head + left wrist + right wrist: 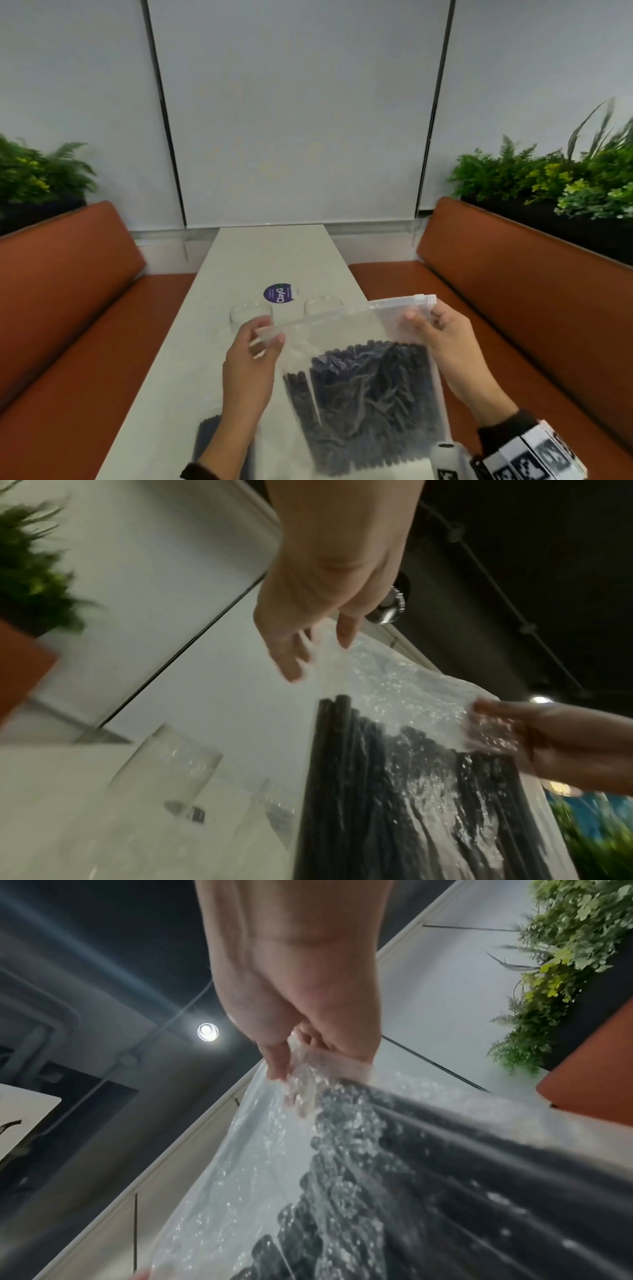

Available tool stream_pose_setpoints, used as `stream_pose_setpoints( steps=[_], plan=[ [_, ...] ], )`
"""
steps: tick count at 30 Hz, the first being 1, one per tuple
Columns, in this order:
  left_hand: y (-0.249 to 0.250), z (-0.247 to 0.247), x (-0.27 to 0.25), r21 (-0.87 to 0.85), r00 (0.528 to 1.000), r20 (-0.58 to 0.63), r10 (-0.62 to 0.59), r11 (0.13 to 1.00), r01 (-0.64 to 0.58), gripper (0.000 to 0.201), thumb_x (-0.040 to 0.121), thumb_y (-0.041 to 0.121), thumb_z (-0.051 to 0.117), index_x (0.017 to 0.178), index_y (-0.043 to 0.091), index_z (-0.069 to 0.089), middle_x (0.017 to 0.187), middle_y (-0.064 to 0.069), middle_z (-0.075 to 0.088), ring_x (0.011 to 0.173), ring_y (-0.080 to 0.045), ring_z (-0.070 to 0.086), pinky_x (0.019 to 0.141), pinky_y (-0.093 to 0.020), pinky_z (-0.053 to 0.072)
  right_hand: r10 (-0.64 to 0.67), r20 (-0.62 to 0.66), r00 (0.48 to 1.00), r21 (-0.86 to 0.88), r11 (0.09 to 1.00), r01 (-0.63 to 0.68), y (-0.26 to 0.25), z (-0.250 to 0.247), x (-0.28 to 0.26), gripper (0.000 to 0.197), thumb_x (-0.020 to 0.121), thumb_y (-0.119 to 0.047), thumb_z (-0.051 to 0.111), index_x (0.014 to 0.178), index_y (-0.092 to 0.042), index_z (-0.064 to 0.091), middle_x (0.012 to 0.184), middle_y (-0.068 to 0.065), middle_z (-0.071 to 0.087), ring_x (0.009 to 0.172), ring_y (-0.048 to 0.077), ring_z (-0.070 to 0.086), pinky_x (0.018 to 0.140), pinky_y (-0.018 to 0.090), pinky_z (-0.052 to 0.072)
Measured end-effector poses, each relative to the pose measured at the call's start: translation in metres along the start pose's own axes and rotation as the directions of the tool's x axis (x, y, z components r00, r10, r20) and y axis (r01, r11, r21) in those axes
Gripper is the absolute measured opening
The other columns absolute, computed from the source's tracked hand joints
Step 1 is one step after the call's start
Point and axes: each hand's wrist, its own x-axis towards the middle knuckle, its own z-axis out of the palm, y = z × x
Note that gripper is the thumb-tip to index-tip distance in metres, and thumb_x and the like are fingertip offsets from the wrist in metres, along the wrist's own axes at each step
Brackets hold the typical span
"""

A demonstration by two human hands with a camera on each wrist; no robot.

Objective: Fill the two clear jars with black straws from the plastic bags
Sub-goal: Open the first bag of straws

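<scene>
A clear zip bag (pixel 342 329) packed with black straws (pixel 370 394) hangs above the table, held at its top edge by both hands. My left hand (pixel 270 334) pinches the bag's left top corner between thumb and fingers. My right hand (pixel 421 315) pinches the right top corner just below the zip slider (pixel 424 298). Two clear jars (pixel 251 313) (pixel 323 305) stand upright behind the bag. In the left wrist view the bag (pixel 394 674) runs from my left hand (pixel 318 653) towards the right hand (pixel 548 737), with one jar (pixel 167 764) nearby. The right wrist view shows my right hand (pixel 291 1058) gripping the bag (pixel 240 1164).
A second bag of black straws (pixel 210 435) lies flat on the pale table (pixel 274 250) under my left forearm. A purple round sticker (pixel 279 293) sits between the jars. Orange benches (pixel 68 308) flank the table, with planters (pixel 565 185) behind them.
</scene>
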Motion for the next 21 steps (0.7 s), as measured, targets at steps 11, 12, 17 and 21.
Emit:
stream_pose_setpoints(
  steps=[11,12,17,21],
  plan=[
    [0.097,0.094,-0.020,0.376,0.687,0.567,0.455,0.600,-0.707,0.025,0.094,0.033,0.048,0.114,0.027,0.062,0.117,0.006,0.062,0.104,-0.012,0.055,0.089,-0.020,0.040,-0.187,-0.038,0.982,0.179,0.965,0.190,0.000,0.020,-0.012,0.036,0.100,-0.015,0.030,0.087,-0.005,0.062,0.081,-0.002,0.070,0.076,0.008,0.065,0.067,0.017,0.051],
    [0.099,0.098,-0.020,0.352,0.686,0.576,0.445,0.622,-0.699,0.021,0.093,0.030,0.050,0.107,0.025,0.065,0.110,0.005,0.064,0.098,-0.012,0.057,0.087,-0.023,0.045,-0.171,-0.058,0.984,0.188,0.966,0.179,0.000,0.018,-0.012,0.035,0.099,-0.017,0.032,0.086,-0.008,0.063,0.081,-0.001,0.070,0.076,0.009,0.065,0.067,0.018,0.052],
    [0.105,0.082,-0.008,0.351,0.668,0.642,0.375,0.631,-0.692,0.014,0.090,0.017,0.056,0.088,0.016,0.070,0.090,0.005,0.066,0.083,-0.012,0.058,0.077,-0.023,0.045,-0.080,-0.278,0.957,0.186,0.973,0.135,0.008,-0.008,-0.015,0.036,0.099,-0.021,0.038,0.080,-0.006,0.065,0.080,0.015,0.068,0.077,0.026,0.061,0.074,0.042,0.051],
    [0.098,0.033,0.023,0.457,0.741,0.626,0.243,0.656,-0.601,0.008,0.085,0.017,0.065,0.085,0.015,0.073,0.084,0.006,0.068,0.081,-0.010,0.060,0.073,-0.012,0.041,0.043,-0.395,0.918,0.291,0.953,0.081,0.018,-0.034,-0.021,0.041,0.100,-0.024,0.037,0.069,-0.020,0.064,0.076,0.005,0.062,0.078,0.022,0.054,0.073,0.038,0.048]
  ],
)
